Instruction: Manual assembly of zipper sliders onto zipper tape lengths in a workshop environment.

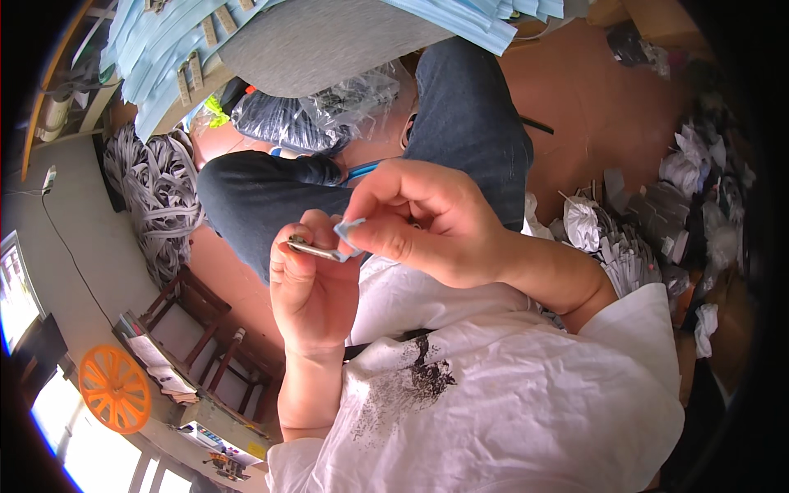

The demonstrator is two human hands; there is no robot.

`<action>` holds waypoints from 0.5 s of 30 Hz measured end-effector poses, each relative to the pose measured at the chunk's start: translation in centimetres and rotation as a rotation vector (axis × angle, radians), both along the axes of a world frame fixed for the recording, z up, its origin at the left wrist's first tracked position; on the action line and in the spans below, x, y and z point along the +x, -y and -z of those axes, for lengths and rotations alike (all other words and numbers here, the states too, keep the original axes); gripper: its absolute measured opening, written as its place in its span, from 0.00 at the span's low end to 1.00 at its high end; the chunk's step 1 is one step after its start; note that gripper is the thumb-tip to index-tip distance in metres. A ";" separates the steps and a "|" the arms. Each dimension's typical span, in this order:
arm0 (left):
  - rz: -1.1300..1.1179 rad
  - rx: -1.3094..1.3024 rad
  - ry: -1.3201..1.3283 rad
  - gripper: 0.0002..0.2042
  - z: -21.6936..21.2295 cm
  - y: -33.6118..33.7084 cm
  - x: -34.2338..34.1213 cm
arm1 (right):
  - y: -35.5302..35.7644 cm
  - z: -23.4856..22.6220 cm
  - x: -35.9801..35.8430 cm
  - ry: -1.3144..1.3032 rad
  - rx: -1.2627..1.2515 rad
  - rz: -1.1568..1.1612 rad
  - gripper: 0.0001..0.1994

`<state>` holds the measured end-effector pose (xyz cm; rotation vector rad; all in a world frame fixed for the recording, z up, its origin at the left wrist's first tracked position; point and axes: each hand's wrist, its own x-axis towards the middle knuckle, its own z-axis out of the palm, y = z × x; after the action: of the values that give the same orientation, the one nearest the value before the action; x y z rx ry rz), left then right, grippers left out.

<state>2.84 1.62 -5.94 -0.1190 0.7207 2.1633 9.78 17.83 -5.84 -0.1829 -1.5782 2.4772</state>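
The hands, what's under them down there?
Under the left hand and right hand, which pinch a small metal piece and a blue strip, lie dark-trousered legs and a white shirt. The lap directly beneath is covered.

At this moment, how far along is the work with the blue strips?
Done: a stack of light blue strips with tan tags lies on the grey board. In hand: the left hand grips a small metal tool while the right hand pinches one blue piece against its tip. Left: cannot tell; only grey strap bundles lie nearby.
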 end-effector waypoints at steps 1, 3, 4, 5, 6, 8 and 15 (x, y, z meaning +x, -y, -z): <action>0.002 0.000 0.001 0.10 0.1 0.2 0.1 | -0.4 -0.6 -0.1 0.025 0.159 -0.074 0.04; 0.033 -0.046 0.023 0.10 0.4 0.6 0.1 | -0.5 -1.3 -0.4 0.016 0.246 -0.046 0.04; 0.001 -0.049 -0.048 0.10 0.2 0.3 0.3 | -0.6 -1.3 -0.5 -0.056 0.372 -0.015 0.05; 0.002 -0.048 -0.048 0.10 0.1 0.1 0.3 | -0.7 -1.2 -0.6 -0.129 0.497 0.016 0.06; 0.006 -0.024 -0.105 0.10 0.0 0.0 0.4 | -0.4 -1.2 -0.6 -0.147 0.518 0.058 0.07; 0.104 0.064 -0.252 0.10 1.0 0.9 0.0 | -0.7 -1.6 -0.3 -0.159 0.541 0.043 0.07; 0.089 0.073 -0.293 0.10 1.2 1.1 0.0 | -0.5 -1.7 -0.2 -0.242 0.608 0.041 0.11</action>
<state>2.85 0.56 -7.13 0.2689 0.7941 2.1411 9.57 18.31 -4.18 0.1674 -2.0829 1.7936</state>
